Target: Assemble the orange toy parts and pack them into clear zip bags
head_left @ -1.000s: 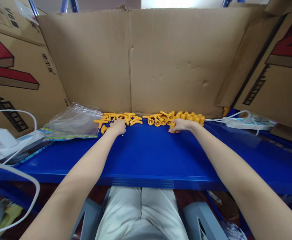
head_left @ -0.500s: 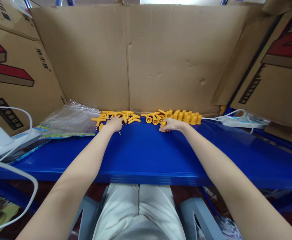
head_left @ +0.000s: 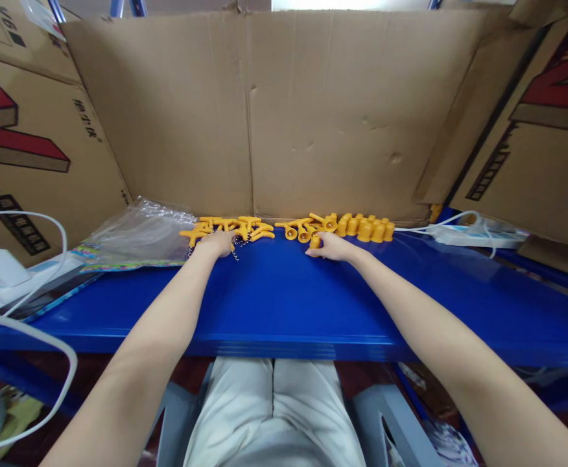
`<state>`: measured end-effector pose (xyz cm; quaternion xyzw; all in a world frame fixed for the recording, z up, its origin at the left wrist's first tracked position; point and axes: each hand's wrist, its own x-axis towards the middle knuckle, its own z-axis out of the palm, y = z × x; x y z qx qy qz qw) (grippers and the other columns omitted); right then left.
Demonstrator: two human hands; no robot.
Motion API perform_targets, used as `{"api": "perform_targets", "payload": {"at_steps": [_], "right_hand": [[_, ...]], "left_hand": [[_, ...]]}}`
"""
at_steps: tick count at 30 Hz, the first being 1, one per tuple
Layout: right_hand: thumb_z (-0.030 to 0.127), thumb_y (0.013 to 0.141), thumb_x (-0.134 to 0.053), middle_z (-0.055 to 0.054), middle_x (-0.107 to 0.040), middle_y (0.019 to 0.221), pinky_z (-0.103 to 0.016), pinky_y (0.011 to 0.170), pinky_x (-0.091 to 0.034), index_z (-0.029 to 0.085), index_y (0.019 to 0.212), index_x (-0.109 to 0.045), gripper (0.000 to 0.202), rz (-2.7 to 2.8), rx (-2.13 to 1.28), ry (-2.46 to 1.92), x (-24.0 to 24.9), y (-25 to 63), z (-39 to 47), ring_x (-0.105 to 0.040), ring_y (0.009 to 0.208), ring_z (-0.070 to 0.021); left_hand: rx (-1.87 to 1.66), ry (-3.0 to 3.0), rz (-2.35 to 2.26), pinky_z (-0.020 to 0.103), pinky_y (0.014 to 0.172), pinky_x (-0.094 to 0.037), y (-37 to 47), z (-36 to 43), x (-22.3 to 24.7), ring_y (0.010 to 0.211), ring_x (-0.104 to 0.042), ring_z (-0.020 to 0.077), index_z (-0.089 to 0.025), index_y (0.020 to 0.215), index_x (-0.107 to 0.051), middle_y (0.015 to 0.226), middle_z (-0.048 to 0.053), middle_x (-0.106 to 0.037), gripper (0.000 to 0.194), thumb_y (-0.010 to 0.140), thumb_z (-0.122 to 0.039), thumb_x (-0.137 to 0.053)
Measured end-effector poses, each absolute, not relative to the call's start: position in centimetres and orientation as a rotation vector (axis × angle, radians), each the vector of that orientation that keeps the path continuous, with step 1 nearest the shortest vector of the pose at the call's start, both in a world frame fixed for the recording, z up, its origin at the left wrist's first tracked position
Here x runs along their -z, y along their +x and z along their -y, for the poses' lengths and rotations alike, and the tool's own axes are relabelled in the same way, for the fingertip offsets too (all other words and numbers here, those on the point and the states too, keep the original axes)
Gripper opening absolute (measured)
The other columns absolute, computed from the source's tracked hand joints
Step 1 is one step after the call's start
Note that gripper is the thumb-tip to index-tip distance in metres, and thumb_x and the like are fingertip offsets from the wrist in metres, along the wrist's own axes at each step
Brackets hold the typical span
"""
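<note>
Head view: a yellow cap (head_left: 315, 242) was gripped in the right hand (head_left: 331, 247), over the blue table (head_left: 274, 305). Loose corkscrews (head_left: 262, 234) were partly covered by the left hand (head_left: 220, 244), whose grip could not be told. Beside the right hand, several cup-ended handles (head_left: 304, 235) were judged already joined; the corkscrews and the spare caps (head_left: 364, 230) farther right were judged unpaired, so work remained.

Workshop: blue bench (head_left: 274, 298), cardboard walls (head_left: 337, 117)
</note>
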<state>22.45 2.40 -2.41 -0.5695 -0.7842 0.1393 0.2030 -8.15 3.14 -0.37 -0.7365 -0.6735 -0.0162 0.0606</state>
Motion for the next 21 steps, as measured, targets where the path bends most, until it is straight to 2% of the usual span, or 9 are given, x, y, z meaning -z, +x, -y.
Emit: {"api": "perform_targets", "payload": {"at_steps": [3, 7, 10, 14, 17, 21], "right_hand": [[0.034, 0.072, -0.071, -0.001, -0.063, 0.073, -0.027, 0.063, -0.046, 0.02, 0.073, -0.053, 0.022, 2.203, -0.311, -1.599, 2.2, 22.2, -2.1, -0.06, 0.071, -0.0169], [0.035, 0.074, -0.07, -0.004, -0.066, 0.082, -0.029, 0.068, -0.048, 0.019, 0.079, -0.056, 0.021, 2.223, -0.279, -1.611, 2.2, 22.0, -2.0, -0.063, 0.078, -0.0199], [0.036, 0.075, -0.069, -0.007, -0.067, 0.09, -0.03, 0.072, -0.049, 0.019, 0.084, -0.057, 0.022, 2.218, -0.241, -1.636, 2.4, 21.8, -2.0, -0.064, 0.084, -0.0218], [0.033, 0.079, -0.065, -0.009, -0.066, 0.092, -0.033, 0.075, -0.049, 0.017, 0.09, -0.056, 0.021, 2.255, -0.176, -1.641, 2.6, 21.3, -2.0, -0.064, 0.086, -0.0235], [0.025, 0.081, -0.062, -0.011, -0.066, 0.09, -0.032, 0.075, -0.048, 0.014, 0.101, -0.054, 0.025, 2.251, -0.109, -1.627, 2.6, 21.0, -2.0, -0.064, 0.086, -0.0244], [0.018, 0.075, -0.066, -0.011, -0.066, 0.092, -0.031, 0.073, -0.048, 0.014, 0.102, -0.053, 0.03, 2.244, -0.023, -1.544, 2.6, 21.2, -2.3, -0.064, 0.085, -0.0233]], "left_hand": [[0.051, -2.142, 2.093, 0.039, 0.086, -0.048, -8.1, -3.1, 0.4, 0.108, -0.06, 0.0279, -0.025, 0.117, -0.057, 0.12, 0.012, -0.063, 0.038, 0.082, -0.016, -0.044], [0.281, -1.983, 2.154, 0.044, 0.091, -0.044, -7.7, -2.5, -0.6, 0.111, -0.057, 0.0313, -0.023, 0.126, -0.051, 0.122, 0.017, -0.057, 0.038, 0.091, -0.027, -0.039], [0.476, -1.933, 2.101, 0.044, 0.092, -0.042, -7.1, -2.0, -1.3, 0.108, -0.058, 0.0315, -0.025, 0.13, -0.049, 0.121, 0.017, -0.054, 0.04, 0.094, -0.032, -0.033], [0.63, -2.062, 1.907, 0.039, 0.09, -0.043, -6.2, -1.7, -1.2, 0.105, -0.059, 0.0287, -0.025, 0.13, -0.048, 0.115, 0.012, -0.055, 0.04, 0.094, -0.033, -0.033], [0.68, -2.205, 1.737, 0.036, 0.089, -0.044, -5.4, -1.6, -0.7, 0.102, -0.06, 0.0257, -0.023, 0.125, -0.053, 0.11, 0.01, -0.058, 0.037, 0.091, -0.033, -0.04], [0.65, -2.394, 1.546, 0.034, 0.086, -0.046, -4.4, -1.4, -0.2, 0.098, -0.061, 0.0237, -0.021, 0.117, -0.058, 0.108, 0.009, -0.064, 0.036, 0.084, -0.03, -0.049]]}}
